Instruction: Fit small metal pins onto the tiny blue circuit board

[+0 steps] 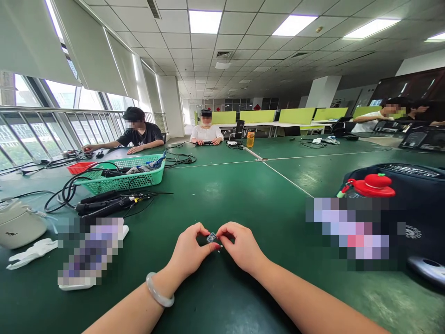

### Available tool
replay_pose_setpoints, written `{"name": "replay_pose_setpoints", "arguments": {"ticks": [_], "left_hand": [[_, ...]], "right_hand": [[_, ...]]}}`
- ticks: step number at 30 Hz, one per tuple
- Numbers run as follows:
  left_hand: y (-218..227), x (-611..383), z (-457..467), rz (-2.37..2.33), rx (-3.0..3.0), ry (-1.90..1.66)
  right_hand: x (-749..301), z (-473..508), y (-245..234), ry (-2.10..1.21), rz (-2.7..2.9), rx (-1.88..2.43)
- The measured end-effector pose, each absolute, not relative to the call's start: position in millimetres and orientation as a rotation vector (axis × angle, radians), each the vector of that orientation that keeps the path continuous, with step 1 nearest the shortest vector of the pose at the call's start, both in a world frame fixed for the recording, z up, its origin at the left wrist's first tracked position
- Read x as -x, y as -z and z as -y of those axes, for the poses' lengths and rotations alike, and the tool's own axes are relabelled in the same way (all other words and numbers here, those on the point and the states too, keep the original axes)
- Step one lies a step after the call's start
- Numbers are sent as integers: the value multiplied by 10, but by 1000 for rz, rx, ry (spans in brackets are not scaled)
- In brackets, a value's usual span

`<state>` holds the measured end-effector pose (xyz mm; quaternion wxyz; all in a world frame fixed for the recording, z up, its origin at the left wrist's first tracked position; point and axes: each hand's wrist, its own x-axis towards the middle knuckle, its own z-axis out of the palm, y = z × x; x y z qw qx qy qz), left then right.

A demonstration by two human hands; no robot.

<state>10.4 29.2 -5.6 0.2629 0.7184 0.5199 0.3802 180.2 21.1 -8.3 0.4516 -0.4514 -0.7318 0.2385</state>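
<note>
A pale bracelet (160, 291) circles the left wrist. Just past it, the left hand (187, 248) is closed by thumb and forefinger on a small blue circuit board (211, 237), which is held above the green bench (222, 199). The right hand (243, 246) has its thumb and forefinger curled close at the board's right edge; whether they grip it, I cannot tell. A tiny pale piece (220, 248) shows by the thumbs, too small to identify. The step in hand looks like fine fingertip handling of the board; the next move calls for a steady left pinch and light right-hand placement. Farther off stand a green basket (148, 178) and, beyond, a seated person (206, 132).
</note>
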Motion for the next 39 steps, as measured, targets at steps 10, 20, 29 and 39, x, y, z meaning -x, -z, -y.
{"name": "replay_pose_setpoints", "arguments": {"ticks": [10,20,29,39], "left_hand": [[56,-114,-290,-1387,-1937,-1036],[51,-109,-291,-1416,-1898,-1076],[49,-115,-289,-1384,-1892,-1061],[75,-121,-320,-1170,-1726,-1081]], "right_hand": [[-1775,-197,91,-603,1836,1083],[-1784,-180,69,-549,1878,1034],[-1786,-175,80,-538,1883,989],[-1816,-144,36,-410,1981,915]]}}
